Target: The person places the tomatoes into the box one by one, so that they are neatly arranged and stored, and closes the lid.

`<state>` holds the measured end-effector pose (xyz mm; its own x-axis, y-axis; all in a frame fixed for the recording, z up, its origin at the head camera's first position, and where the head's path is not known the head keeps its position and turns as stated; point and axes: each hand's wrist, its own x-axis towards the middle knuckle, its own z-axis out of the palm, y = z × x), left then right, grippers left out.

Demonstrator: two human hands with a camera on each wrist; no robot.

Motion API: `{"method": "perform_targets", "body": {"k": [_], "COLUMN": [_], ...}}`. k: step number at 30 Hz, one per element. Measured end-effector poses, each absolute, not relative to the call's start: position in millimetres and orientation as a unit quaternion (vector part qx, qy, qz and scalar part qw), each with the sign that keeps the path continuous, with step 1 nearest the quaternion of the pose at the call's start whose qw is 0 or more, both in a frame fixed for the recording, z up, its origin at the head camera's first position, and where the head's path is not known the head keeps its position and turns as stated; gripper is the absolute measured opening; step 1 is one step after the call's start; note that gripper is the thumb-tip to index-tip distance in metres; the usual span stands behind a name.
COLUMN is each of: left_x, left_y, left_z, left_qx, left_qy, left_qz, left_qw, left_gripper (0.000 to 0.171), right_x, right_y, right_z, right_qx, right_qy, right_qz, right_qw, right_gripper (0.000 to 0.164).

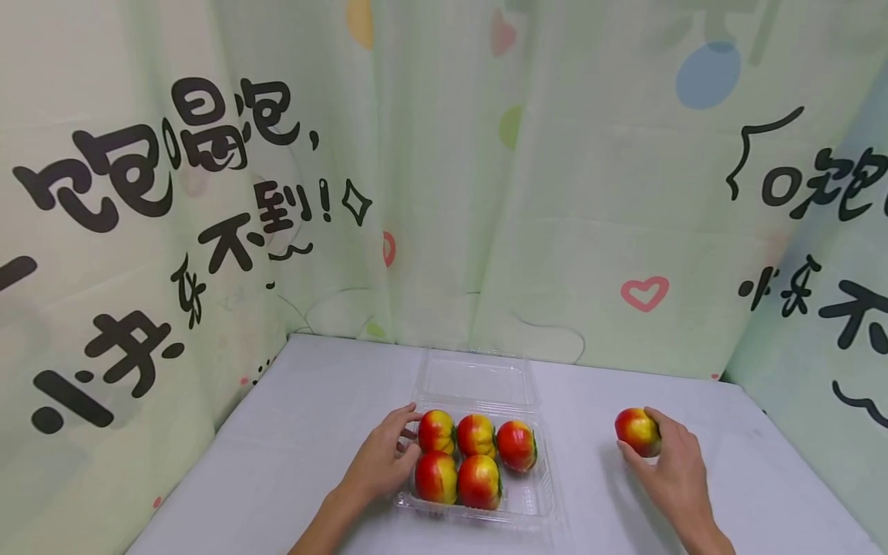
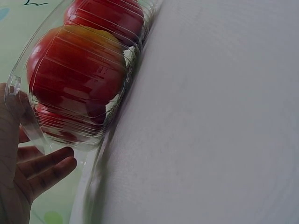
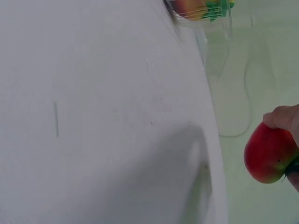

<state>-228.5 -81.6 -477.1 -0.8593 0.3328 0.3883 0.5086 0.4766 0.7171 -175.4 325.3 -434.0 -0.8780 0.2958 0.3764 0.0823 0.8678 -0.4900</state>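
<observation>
A clear plastic clamshell box point(image 1: 516, 505) with its lid folded back stands on the table, with several red-and-yellow fruits point(image 1: 477, 435) in two rows in its tray. At the box's left wall is my left hand point(image 1: 378, 462), its fingertips touching the rim. In the left wrist view, the lower fingers point(image 2: 49, 168) extend loosely outside the ribbed wall. Off to the right, my right hand point(image 1: 673, 466) pinches another red-and-yellow fruit point(image 1: 637, 432) between thumb and fingers, above the table. The right wrist view shows this fruit's red side point(image 3: 268, 154) and some green by its end.
The open lid point(image 1: 479, 381) lies behind the tray on the white tabletop point(image 1: 333, 401). A pale green curtain point(image 1: 444, 193) with printed characters and hearts stands around the back and sides. The tray's front right corner has a space with no fruit.
</observation>
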Motion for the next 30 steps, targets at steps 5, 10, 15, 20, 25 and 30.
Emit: {"method": "perform_targets", "body": {"k": [5, 10, 15, 20, 25, 30], "left_x": [-227.7, -227.7, -227.9, -228.0, -226.8, -226.1], "left_y": [-82.0, -82.0, -81.1, -80.4, -80.4, -80.8], "left_z": [-475.7, -474.9, -474.3, -474.1, -472.9, -473.1], "left_qx": [-0.243, -0.242, -0.247, -0.249, -0.241, -0.239], "left_qy": [-0.855, -0.855, -0.854, -0.852, -0.857, -0.857], "left_qz": [-0.448, -0.449, -0.449, -0.449, -0.446, -0.447], "left_qw": [0.097, 0.093, 0.096, 0.102, 0.093, 0.091], "left_gripper": [0.043, 0.043, 0.042, 0.041, 0.042, 0.042], "right_x": [-173.7, -171.3, -167.6, -165.7, -163.1, -158.9], "right_y": [317.7, 308.1, 300.5, 294.2, 289.4, 287.7], "right_z": [-433.0, -430.9, -428.8, -427.5, -426.9, -426.2], "right_qx": [-0.082, -0.074, -0.060, -0.055, -0.052, -0.031], "right_qy": [-0.940, -0.939, -0.936, -0.936, -0.936, -0.932], "right_qz": [0.230, 0.232, 0.232, 0.234, 0.233, 0.225], "right_qw": [0.239, 0.244, 0.256, 0.256, 0.258, 0.283], "right_gripper": [0.074, 0.073, 0.073, 0.074, 0.073, 0.070]}}
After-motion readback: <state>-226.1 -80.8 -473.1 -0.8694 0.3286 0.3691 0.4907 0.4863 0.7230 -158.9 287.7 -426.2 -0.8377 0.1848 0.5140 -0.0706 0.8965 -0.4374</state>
